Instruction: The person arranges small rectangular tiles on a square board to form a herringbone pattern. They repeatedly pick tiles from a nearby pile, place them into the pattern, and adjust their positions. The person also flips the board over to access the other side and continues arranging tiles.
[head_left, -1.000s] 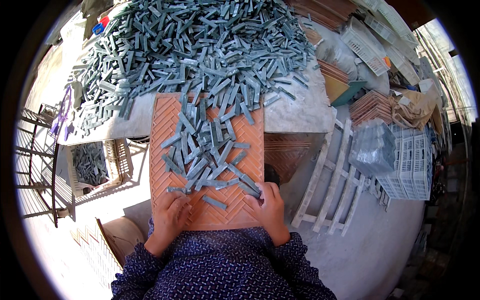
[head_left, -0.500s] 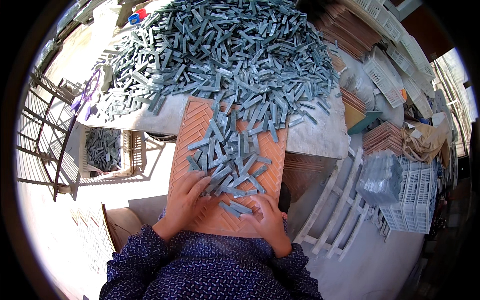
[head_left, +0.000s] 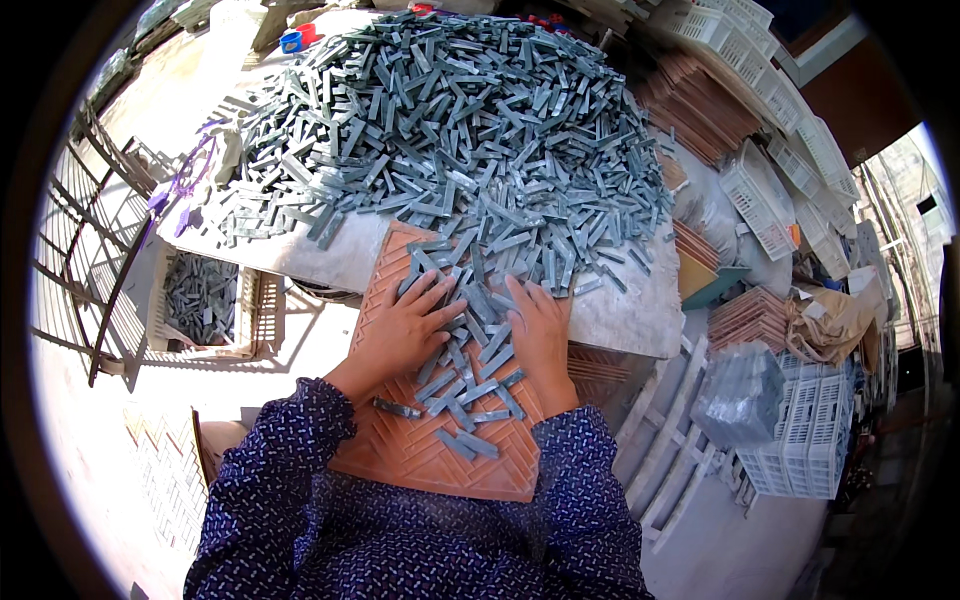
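Note:
An orange grooved tray (head_left: 420, 455) with a herringbone pattern leans from my lap onto the edge of a white table (head_left: 330, 258). Several grey-blue tile strips (head_left: 470, 385) lie loose on the tray between my hands. My left hand (head_left: 400, 330) lies flat on the tray's upper left, fingers spread over the strips. My right hand (head_left: 538, 335) rests palm down on the upper right, touching strips at the foot of the big pile (head_left: 450, 130) that covers the table.
A white crate (head_left: 205, 300) of grey strips stands on the floor at left beside a metal rack (head_left: 85, 250). Stacked orange trays (head_left: 700, 100), white baskets (head_left: 800, 440), a bag (head_left: 740, 395) and a white frame (head_left: 680, 470) crowd the right.
Both hands have slid up from the tray's near edge to its upper part, among the loose strips. The view has tilted and shifted, with the pile closer.

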